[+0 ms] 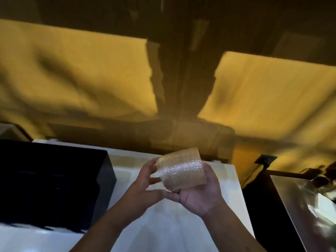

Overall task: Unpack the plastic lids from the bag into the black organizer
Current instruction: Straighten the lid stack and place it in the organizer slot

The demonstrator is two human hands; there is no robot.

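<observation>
A stack of clear plastic lids (180, 170), lying on its side like a short cylinder, is held above the white table (163, 224). My right hand (200, 190) cups the stack from below and the right. My left hand (145, 184) touches the stack's left end with its fingertips. The black organizer (54, 182) stands on the table to the left of my hands, its inside dark. No bag can be made out; the view is blurred.
A yellow wall (81, 73) with dark shadows rises behind the table. At the right stands a shiny metal surface (305, 206) past a dark gap. A dark wall outlet with a cable (265, 159) sits at the right.
</observation>
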